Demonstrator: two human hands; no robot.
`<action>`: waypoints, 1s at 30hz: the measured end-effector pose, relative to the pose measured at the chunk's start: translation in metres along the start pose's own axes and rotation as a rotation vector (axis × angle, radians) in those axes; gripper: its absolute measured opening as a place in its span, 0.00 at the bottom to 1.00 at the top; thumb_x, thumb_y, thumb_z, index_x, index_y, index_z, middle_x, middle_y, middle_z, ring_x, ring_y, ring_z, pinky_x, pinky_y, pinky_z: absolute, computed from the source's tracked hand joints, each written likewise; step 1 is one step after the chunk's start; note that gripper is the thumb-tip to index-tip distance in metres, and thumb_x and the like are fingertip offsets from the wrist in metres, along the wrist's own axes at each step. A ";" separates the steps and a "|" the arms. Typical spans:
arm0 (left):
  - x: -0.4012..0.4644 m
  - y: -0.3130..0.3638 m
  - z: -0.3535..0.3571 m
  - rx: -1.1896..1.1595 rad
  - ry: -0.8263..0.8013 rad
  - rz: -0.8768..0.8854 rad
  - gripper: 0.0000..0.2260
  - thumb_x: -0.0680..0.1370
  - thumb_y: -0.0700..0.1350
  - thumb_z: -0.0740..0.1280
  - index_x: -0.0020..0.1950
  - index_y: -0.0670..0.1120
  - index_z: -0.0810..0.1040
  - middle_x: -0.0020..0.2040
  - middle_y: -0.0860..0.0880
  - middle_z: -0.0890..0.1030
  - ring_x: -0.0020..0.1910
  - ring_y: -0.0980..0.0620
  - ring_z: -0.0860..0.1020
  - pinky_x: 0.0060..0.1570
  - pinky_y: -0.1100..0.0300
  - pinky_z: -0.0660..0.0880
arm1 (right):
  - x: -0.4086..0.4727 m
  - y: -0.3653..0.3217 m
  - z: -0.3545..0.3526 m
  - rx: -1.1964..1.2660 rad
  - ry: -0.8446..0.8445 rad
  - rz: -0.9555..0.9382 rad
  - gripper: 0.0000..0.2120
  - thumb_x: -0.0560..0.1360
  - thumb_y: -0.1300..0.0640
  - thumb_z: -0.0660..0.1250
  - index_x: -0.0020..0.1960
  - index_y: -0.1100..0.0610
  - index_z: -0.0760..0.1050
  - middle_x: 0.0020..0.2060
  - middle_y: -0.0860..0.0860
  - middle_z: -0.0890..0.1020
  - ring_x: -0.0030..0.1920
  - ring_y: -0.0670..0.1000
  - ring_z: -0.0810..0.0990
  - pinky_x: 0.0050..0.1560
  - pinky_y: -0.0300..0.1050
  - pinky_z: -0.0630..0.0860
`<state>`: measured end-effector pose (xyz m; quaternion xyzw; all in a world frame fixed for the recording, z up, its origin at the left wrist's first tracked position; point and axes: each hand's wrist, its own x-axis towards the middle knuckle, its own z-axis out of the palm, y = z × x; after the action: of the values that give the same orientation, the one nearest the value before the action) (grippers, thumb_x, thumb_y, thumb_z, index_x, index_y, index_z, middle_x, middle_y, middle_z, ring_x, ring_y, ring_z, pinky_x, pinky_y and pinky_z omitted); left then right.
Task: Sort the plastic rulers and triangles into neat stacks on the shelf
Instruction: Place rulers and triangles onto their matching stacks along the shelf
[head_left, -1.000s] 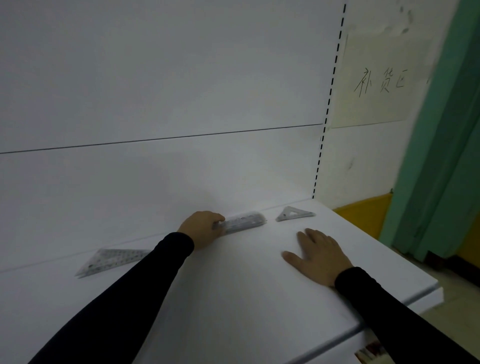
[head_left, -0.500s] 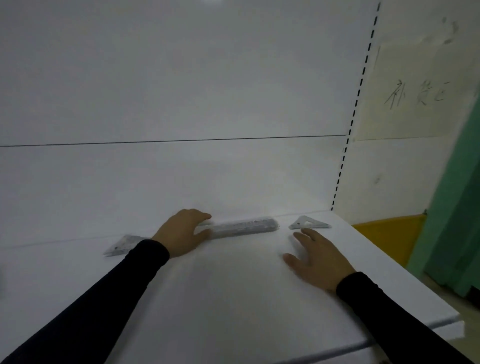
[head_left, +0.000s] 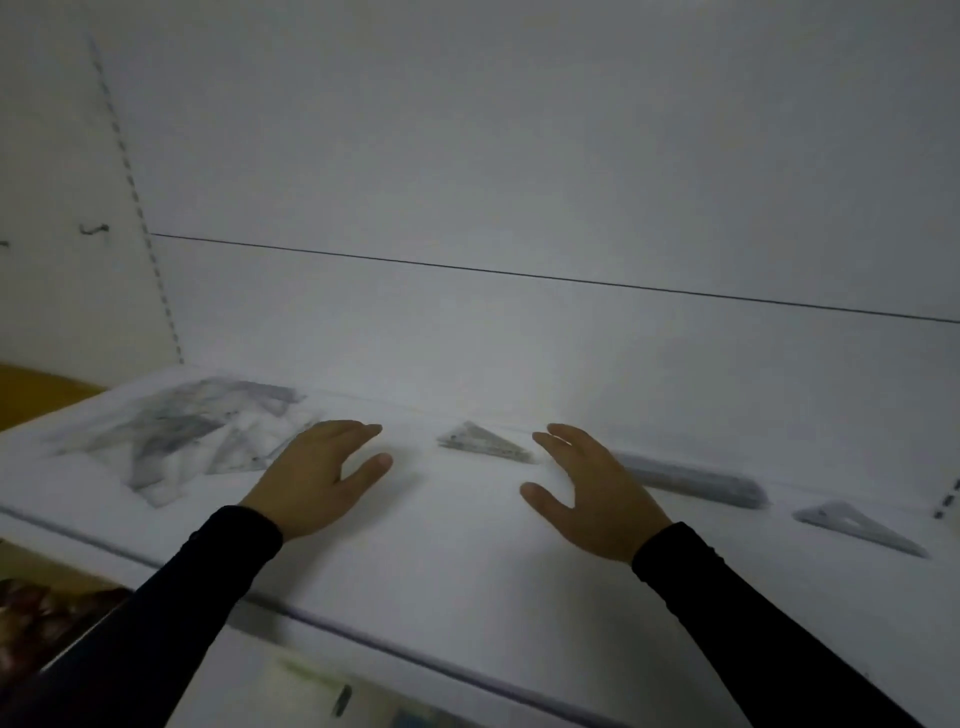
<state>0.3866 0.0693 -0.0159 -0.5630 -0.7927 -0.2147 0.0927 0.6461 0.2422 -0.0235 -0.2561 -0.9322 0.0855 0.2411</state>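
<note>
Loose pile (head_left: 192, 436): a blurred heap of clear plastic rulers and triangles is lying at the left end of the white shelf (head_left: 467, 561), overlapping at mixed angles; single pieces cannot be told apart.
Left hand (head_left: 317, 478): it is hovering palm down just right of the pile, its fingers relaxed and held close together, its thumb spread out to the right; it is holding nothing, and whether it is touching the shelf cannot be told.
Middle triangle (head_left: 483, 442): a small clear set square is lying flat near the back of the shelf, between the two hands and apart from both.
Right hand (head_left: 597, 488): it is hovering palm down, fingers straight and slightly parted, thumb sticking out to the left; it is gripping nothing.
Ruler stack (head_left: 691, 478): a long grey bundle of rulers is lying along the back of the shelf, its left end hidden behind the right hand.
Right triangle (head_left: 857, 525): a small triangle is lying flat just right of the ruler stack, near the shelf's right end.
Sleeves: both forearms are wearing dark sleeves (head_left: 171, 618).
</note>
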 end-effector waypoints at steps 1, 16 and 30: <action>-0.007 -0.014 -0.008 0.017 0.019 -0.020 0.39 0.70 0.72 0.45 0.70 0.50 0.70 0.67 0.50 0.74 0.68 0.52 0.68 0.65 0.62 0.60 | 0.008 -0.015 0.006 0.010 -0.005 -0.029 0.39 0.70 0.30 0.48 0.73 0.51 0.62 0.73 0.49 0.63 0.73 0.47 0.59 0.71 0.39 0.54; -0.097 -0.250 -0.101 0.137 0.054 -0.210 0.40 0.70 0.72 0.43 0.72 0.50 0.68 0.69 0.50 0.72 0.67 0.51 0.68 0.68 0.58 0.62 | 0.128 -0.236 0.140 0.127 -0.045 -0.166 0.30 0.75 0.40 0.62 0.73 0.53 0.63 0.72 0.49 0.65 0.72 0.46 0.62 0.68 0.34 0.55; -0.047 -0.357 -0.104 0.131 -0.015 -0.222 0.45 0.66 0.74 0.39 0.73 0.50 0.65 0.71 0.50 0.69 0.69 0.51 0.66 0.67 0.58 0.60 | 0.250 -0.297 0.213 0.106 -0.177 -0.110 0.26 0.75 0.39 0.60 0.67 0.53 0.69 0.61 0.49 0.74 0.62 0.48 0.70 0.60 0.38 0.66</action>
<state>0.0605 -0.1145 -0.0252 -0.4662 -0.8631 -0.1670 0.0990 0.2237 0.1108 -0.0232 -0.1830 -0.9566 0.1438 0.1753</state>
